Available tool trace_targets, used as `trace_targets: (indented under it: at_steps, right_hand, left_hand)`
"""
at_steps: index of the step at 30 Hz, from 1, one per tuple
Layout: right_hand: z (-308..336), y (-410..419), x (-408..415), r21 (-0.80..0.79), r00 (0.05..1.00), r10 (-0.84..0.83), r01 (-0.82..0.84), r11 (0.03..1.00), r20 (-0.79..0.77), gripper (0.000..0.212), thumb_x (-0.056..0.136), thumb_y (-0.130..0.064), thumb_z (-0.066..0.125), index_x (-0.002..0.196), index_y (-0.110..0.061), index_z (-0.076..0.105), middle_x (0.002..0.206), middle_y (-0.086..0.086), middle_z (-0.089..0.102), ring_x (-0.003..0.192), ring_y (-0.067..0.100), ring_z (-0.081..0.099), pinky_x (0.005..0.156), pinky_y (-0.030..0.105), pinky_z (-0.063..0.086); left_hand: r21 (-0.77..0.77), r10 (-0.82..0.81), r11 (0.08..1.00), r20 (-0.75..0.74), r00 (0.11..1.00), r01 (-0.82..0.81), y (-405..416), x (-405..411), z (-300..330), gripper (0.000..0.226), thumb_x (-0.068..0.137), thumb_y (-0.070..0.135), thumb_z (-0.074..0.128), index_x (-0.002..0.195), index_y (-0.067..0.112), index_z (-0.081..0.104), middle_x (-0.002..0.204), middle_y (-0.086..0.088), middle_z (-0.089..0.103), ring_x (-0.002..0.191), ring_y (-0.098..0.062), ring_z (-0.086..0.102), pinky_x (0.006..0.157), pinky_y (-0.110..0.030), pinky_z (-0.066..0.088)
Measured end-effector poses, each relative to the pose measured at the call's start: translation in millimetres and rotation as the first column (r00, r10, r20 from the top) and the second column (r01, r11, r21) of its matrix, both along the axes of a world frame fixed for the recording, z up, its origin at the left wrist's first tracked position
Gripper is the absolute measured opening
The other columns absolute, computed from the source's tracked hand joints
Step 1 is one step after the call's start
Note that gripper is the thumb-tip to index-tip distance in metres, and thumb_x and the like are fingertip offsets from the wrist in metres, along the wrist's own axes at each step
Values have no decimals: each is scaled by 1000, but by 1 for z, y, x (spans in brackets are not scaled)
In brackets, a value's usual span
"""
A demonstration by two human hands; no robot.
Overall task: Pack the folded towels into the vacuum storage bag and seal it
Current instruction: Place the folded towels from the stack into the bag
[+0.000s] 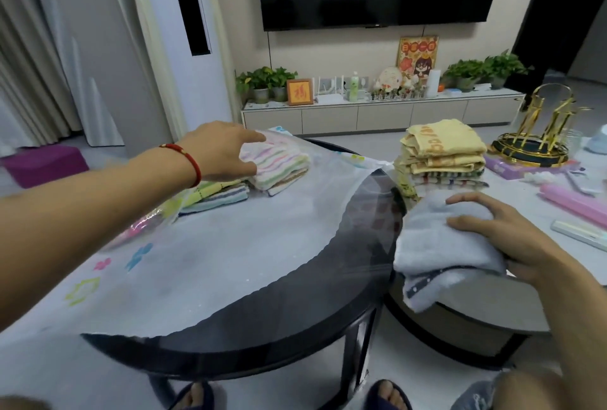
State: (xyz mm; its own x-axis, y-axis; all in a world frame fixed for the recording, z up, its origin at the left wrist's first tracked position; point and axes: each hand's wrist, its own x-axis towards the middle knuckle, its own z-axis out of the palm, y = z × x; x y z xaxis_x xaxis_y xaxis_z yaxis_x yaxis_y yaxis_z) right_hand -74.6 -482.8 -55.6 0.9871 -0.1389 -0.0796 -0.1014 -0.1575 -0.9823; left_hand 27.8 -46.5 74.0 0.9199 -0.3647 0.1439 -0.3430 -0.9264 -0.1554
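Two hands at a round dark bench, one inside the vacuum storage bag, one on a loose towel.

The translucent vacuum storage bag [230, 245] lies flat across the glossy black bench [295, 321], its film clouding what is inside and its near-left end running out of view. The left hand [220, 153], a red cord at the wrist, reaches in through the bag's left side (its fingertips blur behind the plastic), fingers loosely spread and touching a pastel-striped folded towel [282, 166]; more folded towels [216, 196] lie flat just beside it, partly hidden by the forearm. The right hand [512, 242] grips a soft, pale blue towel [443, 245], thumb underneath and out of sight. Behind it stands a stack of yellow and checked terry towels [443, 160].
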Motion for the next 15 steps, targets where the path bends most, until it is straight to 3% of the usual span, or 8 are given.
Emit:
trace_targets:
  at_steps: [5, 8, 11, 13, 15]
  right_hand:
    - [49, 85, -19, 209, 883, 462, -469, 858, 85, 54, 78, -26, 87, 126, -19, 63, 128, 19, 68, 109, 47, 69, 80, 51, 62]
    - [57, 159, 8, 232, 801, 585, -597, 768, 126, 50, 80, -26, 88, 123, -21, 64, 131, 14, 68, 111, 43, 70, 83, 48, 62]
    - [49, 229, 53, 162, 876, 451, -477, 864, 171, 35, 81, -19, 84, 112, -26, 71, 132, 5, 67, 107, 27, 72, 82, 39, 61]
    - [31, 257, 84, 81, 958, 224, -242, 967, 179, 29, 82, -17, 80, 108, -28, 72, 131, 1, 65, 109, 26, 70, 83, 37, 59]
    - [6, 267, 108, -52, 985, -44, 53, 997, 166, 34, 86, -20, 73, 118, -28, 66, 127, 2, 63, 112, 29, 65, 85, 36, 55]
  left_hand:
    - [-2, 97, 995, -6, 995, -97, 20, -3, 19, 71, 84, 50, 60, 149, 35, 36, 134, -12, 59, 112, -37, 58, 93, -45, 53]
    - [-10, 107, 994, 3, 994, -107, 27, -1, 29, 74, 85, 49, 60, 151, 33, 32, 138, -12, 56, 115, -37, 56, 92, -44, 52]
    - [0, 114, 994, 5, 994, -114, 30, 2, 37, 74, 85, 49, 59, 152, 34, 30, 142, -12, 52, 121, -37, 53, 95, -46, 51]
    - [-3, 112, 994, 6, 994, -112, 30, 4, 43, 74, 85, 49, 57, 152, 34, 29, 143, -11, 52, 122, -36, 52, 95, -47, 51]
    - [-1, 106, 994, 17, 994, -106, 29, 5, 45, 74, 84, 49, 56, 152, 34, 30, 138, -11, 55, 118, -35, 53, 92, -46, 53]
